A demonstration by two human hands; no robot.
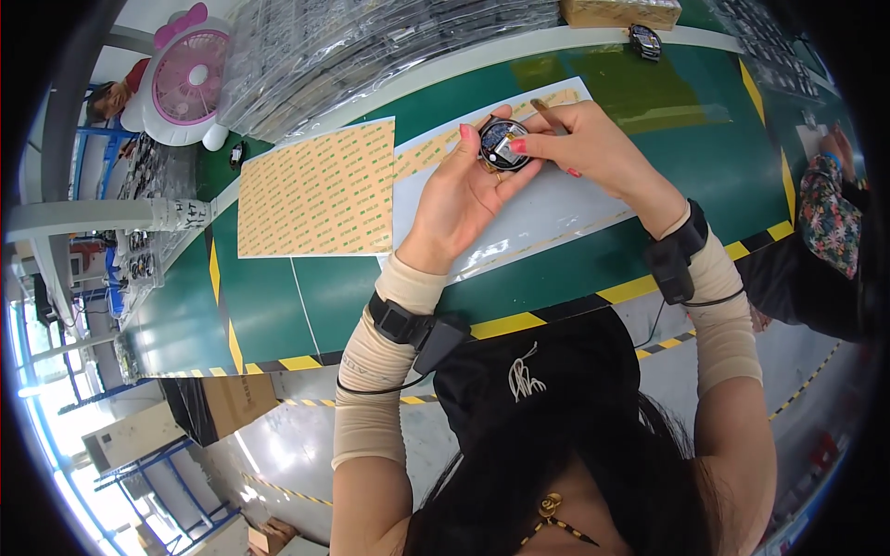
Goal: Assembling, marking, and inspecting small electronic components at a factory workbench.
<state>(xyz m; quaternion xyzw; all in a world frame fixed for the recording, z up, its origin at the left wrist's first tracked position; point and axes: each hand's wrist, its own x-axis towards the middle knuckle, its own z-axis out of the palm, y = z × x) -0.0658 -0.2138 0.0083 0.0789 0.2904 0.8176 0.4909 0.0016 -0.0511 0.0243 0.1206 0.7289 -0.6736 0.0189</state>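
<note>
**Round watch part held over the green bench**

A small round watch part, dark with a gold rim, is pinched between the thumb and fingers of the left hand, above a pale backing sheet laid on the green table. The right hand is closed around a thin brown stick, whose lower end is hidden behind the fingers just beside the part; one red-nailed fingertip is pressed against the part's right edge. Black wrist straps and beige sleeves are worn on both forearms. To the left of the hands, a tan adhesive sheet is spread flat. Farther left, a pink and white desk fan is seen. Clear plastic trays are stacked along the far side. At the right edge, another person's floral sleeve is visible.
</note>
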